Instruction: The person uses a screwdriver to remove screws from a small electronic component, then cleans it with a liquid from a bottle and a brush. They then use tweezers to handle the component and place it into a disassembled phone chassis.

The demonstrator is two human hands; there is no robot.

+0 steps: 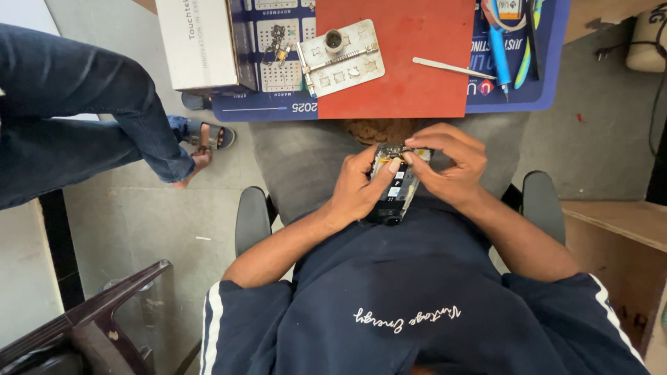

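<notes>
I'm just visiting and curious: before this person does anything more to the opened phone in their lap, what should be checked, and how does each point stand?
1. Phone held firmly: ok, left hand wraps its side.
2. Right hand on the work spot: ok, its fingertips pinch at the phone's upper end.
3. Support under the phone: not ok, it sits over the lap, off the red mat.
4. Tweezers within reach: ok, lying on the mat.
5. Metal holder plate free: ok, nothing clamped in it.
6. Small part gripped: cannot tell, fingers hide it.
</notes>
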